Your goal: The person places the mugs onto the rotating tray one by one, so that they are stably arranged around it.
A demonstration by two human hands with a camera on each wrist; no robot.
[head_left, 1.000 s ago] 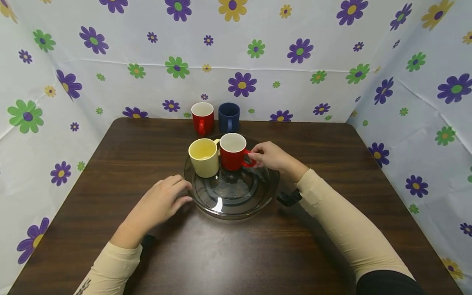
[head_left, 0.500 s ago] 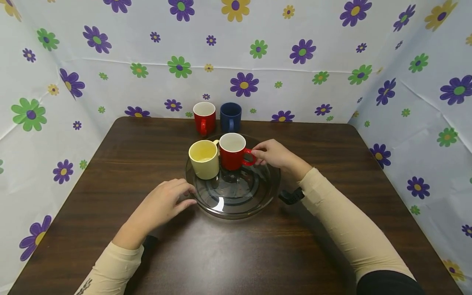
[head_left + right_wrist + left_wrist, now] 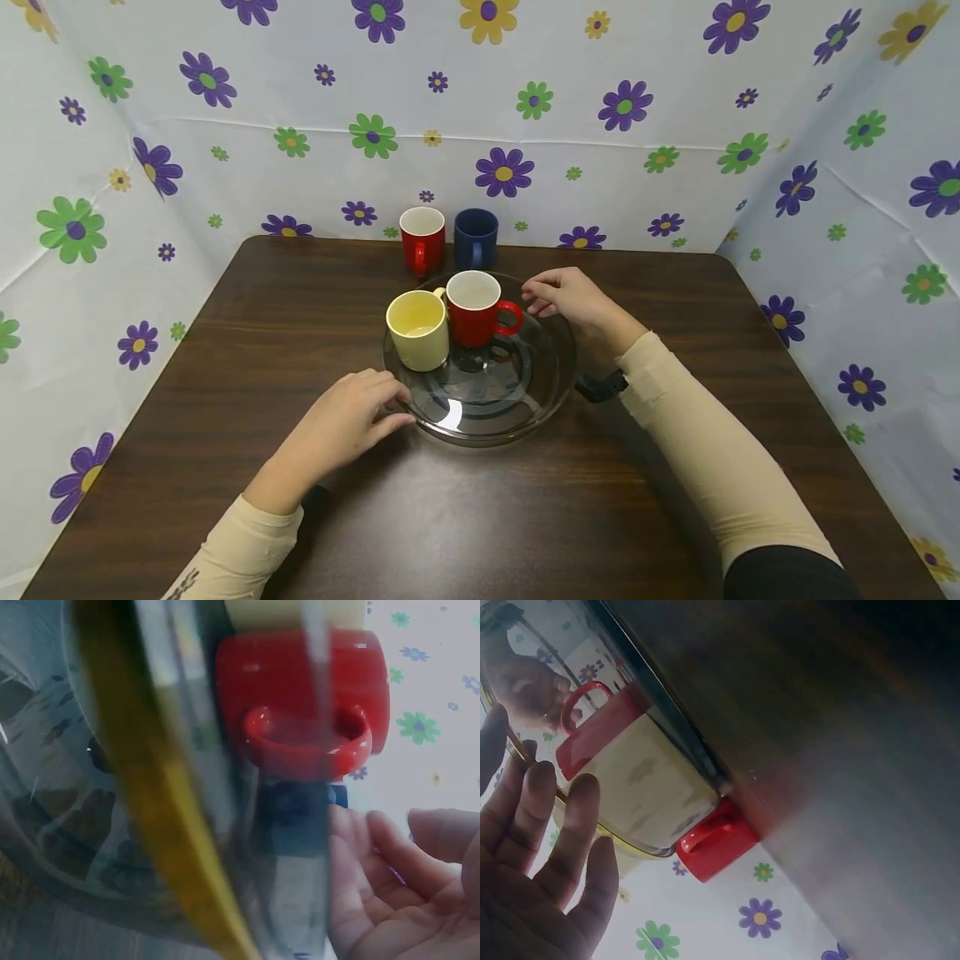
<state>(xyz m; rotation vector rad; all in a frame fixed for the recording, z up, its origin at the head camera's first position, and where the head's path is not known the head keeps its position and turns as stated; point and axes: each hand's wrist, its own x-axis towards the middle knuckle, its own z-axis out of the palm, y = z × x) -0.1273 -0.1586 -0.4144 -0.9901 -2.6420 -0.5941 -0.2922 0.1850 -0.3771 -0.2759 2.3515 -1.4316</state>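
A round turntable (image 3: 480, 429) of dark see-through glass stands mid-table, carrying a yellow mug (image 3: 417, 342) at its left and a red mug (image 3: 472, 325) with a white inside beside it. My left hand (image 3: 337, 425) is at the turntable's front-left rim; in the left wrist view its extended fingers (image 3: 577, 825) lie along the rim. My right hand (image 3: 573, 300) is over the turntable's right side with loosely bent fingers, holding nothing. A small gap separates its fingertips from the red mug's handle, which points right. In the right wrist view, the glass rim blurs across the mug.
Behind the turntable, a second red mug (image 3: 422, 237) and a blue mug (image 3: 476, 237) stand side by side near the back edge of the dark wooden table (image 3: 300, 325). A white flower-print curtain (image 3: 570, 108) encloses the table at the back and both sides.
My right hand has let go of the red mug's handle and drawn back right. The turntable has turned slightly, its mugs shifting left, the yellow one nearer me. My left hand slid slightly right.
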